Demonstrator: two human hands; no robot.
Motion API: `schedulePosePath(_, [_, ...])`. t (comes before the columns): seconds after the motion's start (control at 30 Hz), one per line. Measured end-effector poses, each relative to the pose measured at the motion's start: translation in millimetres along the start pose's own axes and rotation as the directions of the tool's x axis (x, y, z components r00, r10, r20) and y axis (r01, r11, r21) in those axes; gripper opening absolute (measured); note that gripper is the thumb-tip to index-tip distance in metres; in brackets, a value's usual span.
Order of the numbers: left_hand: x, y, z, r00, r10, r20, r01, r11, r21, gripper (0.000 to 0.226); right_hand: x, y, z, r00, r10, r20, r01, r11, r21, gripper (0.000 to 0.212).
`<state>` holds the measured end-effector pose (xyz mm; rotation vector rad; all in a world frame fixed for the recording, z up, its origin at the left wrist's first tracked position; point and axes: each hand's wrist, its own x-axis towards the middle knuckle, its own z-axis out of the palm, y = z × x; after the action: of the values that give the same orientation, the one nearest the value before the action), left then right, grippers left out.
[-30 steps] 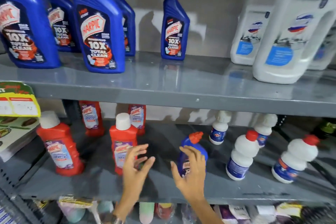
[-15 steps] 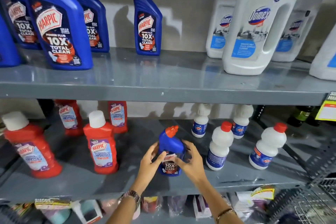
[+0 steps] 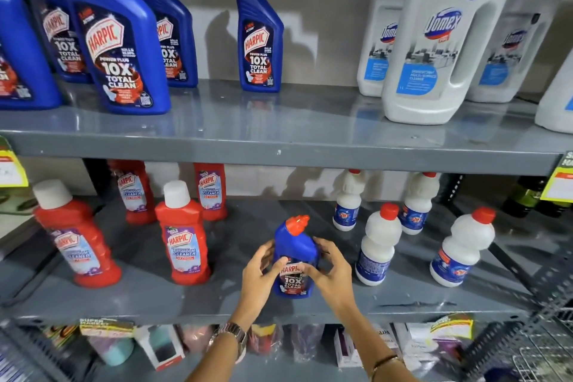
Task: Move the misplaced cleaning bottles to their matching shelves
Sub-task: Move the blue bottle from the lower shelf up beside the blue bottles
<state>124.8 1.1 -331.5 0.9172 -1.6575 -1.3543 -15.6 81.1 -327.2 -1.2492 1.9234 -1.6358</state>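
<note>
small blue harpic bottle [image 3: 294, 253] stands on lower shelf [image 3: 186, 304] between red bottles [image 3: 183, 236] and white bottles [image 3: 376, 245]. it is pinched by left hand [image 3: 259, 276] and right hand [image 3: 333, 273] grip. neighbours could be knocked if swung sideways; upper shelf [image 3: 279, 150] edge could be clipped when lifted.

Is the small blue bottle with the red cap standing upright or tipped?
Upright, or nearly. The small blue bottle with the red cap has its cap on top and base low on the grey metal lower shelf, between both hands.

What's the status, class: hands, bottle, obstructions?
Left hand and right hand clasp the small blue bottle. It stands upright on the middle shelf. Nothing blocks lifting it.
</note>
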Motion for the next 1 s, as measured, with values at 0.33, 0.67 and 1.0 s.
schedulePosePath(0.33, [-54.5,61.7,-28.9,0.975,0.201,-0.089,-0.203,0.979,-0.011,0.036,-43.2,-72.7,-17.3,0.983,-0.176,-0.054,0.181,0.978,0.103,0.056])
schedulePosePath(0.67, [-63.5,226.9,-90.0,0.858,0.485,-0.169,-0.490,0.872,0.015,0.047,-23.3,-239.2,-32.8,0.890,-0.438,-0.129,0.455,0.871,0.183,0.055])
schedulePosePath(1.0, [10.9,360.4,-116.9,0.882,0.453,-0.130,-0.455,0.890,0.014,0.033,87.5,-359.8,-45.7,0.892,-0.438,-0.111,0.450,0.880,0.149,0.054])
